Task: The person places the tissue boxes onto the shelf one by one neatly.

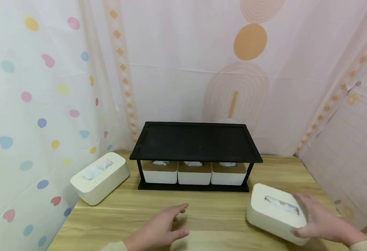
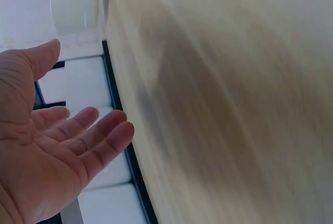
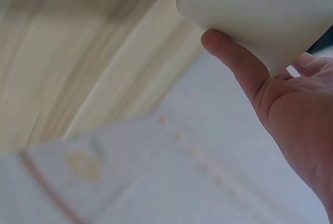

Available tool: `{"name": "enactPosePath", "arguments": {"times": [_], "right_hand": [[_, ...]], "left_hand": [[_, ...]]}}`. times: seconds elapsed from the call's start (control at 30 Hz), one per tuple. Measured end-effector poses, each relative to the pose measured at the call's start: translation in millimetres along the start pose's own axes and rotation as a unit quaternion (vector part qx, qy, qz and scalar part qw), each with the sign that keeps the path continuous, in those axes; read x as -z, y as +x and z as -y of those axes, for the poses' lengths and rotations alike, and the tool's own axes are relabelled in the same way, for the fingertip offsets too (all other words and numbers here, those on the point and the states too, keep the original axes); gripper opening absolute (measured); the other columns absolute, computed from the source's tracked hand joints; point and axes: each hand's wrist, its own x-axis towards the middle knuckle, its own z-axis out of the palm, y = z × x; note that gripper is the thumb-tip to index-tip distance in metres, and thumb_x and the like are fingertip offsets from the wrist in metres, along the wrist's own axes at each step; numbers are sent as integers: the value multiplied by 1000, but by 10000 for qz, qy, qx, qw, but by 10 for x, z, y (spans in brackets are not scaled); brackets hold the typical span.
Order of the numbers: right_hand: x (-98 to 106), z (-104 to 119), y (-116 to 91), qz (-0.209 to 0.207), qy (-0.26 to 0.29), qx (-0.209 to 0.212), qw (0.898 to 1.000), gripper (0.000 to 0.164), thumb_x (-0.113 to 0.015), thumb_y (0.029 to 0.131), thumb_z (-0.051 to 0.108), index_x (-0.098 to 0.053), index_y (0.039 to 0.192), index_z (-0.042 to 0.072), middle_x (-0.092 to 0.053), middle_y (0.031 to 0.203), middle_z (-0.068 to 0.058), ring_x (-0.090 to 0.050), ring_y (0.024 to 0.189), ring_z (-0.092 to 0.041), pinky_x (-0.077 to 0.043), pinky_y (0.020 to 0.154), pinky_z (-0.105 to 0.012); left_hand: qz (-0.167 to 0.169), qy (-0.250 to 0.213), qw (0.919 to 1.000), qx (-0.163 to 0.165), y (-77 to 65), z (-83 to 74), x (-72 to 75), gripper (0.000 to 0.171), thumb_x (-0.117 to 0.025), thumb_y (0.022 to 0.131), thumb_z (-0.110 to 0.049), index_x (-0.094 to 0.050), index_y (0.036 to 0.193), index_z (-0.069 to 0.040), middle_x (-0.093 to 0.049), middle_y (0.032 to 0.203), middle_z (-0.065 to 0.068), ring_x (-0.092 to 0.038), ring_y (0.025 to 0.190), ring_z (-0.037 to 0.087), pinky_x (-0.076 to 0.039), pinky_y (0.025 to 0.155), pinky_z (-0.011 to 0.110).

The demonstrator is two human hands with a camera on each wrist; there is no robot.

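At the right of the head view is a white tissue box point(image 1: 271, 221) with tissue showing in its oval slot. My right hand point(image 1: 322, 218) grips its right end, thumb on the near side and fingers behind. In the right wrist view the thumb presses along the lower edge of the box point(image 3: 255, 10). My left hand point(image 1: 158, 226) is held over the front middle of the table, holding nothing. The left wrist view shows its fingers point(image 2: 106, 148) relaxed and spread from the thumb.
A black rack point(image 1: 196, 141) stands at the back middle; three tissue boxes with brown tops sit side by side beneath its top panel. Another white tissue box point(image 1: 103, 184) lies at the left of the wooden table point(image 1: 117, 223). Patterned curtains point(image 1: 171, 69) hang behind and at both sides.
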Motion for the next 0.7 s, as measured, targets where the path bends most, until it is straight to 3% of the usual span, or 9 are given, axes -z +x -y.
{"name": "enactPosePath", "arguments": {"times": [0.13,0.27,0.33,0.4,0.5,0.6,0.7], "right_hand": [[-234,298,145,-120,137,534,9984,124,-102,48,46,-50,147,-9,-59,142,-28,-63,122,-41,-58,91,-65],[-423,577,308,-124,221,743,9969,126,-101,48,51,-51,149,-5,-60,143,-21,-63,121,-31,-60,93,-55],[-492,719,397,-62,336,840,9959,124,-101,53,53,-51,150,-4,-59,146,-21,-63,123,-31,-60,95,-53],[-556,855,484,34,547,950,9940,120,-99,59,53,-50,152,-4,-56,151,-23,-62,129,-35,-58,99,-55],[-635,1029,597,218,1042,1057,9887,113,-95,74,55,-45,157,-2,-51,158,-26,-56,139,-42,-55,106,-53],[-722,1151,683,579,2112,870,9718,107,-90,85,50,-36,163,0,-45,163,-27,-55,141,-44,-58,105,-41],[-822,1235,760,891,3223,665,9401,100,-85,93,37,-29,166,-2,-41,165,-30,-53,143,-49,-59,103,-32]], "left_hand": [[139,-68,9997,-195,18,-58,-85,77,-72,100,-52,-41,165,-24,-53,162,6,-66,130,21,-57,108,42],[111,-51,9993,-358,44,-92,-177,78,-73,100,-50,-38,167,-28,-54,161,7,-67,118,10,-59,100,34],[105,-85,9995,-279,42,-97,-204,81,-73,100,-50,-36,168,-27,-53,162,9,-67,117,9,-59,99,34],[105,-241,9996,-128,32,-89,-217,85,-72,100,-52,-32,170,-23,-48,166,11,-65,128,16,-58,106,40],[17,-890,9960,115,10,-64,-218,91,-71,102,-50,-24,172,-17,-39,171,15,-63,132,24,-57,107,42],[-300,-1537,9875,182,-17,-15,-199,93,-69,104,-44,-15,173,-11,-31,174,21,-66,119,20,-59,95,33],[-755,-1730,9816,284,-71,43,-150,92,-67,106,-41,-13,172,-5,-31,172,26,-65,106,15,-58,85,26]]}}
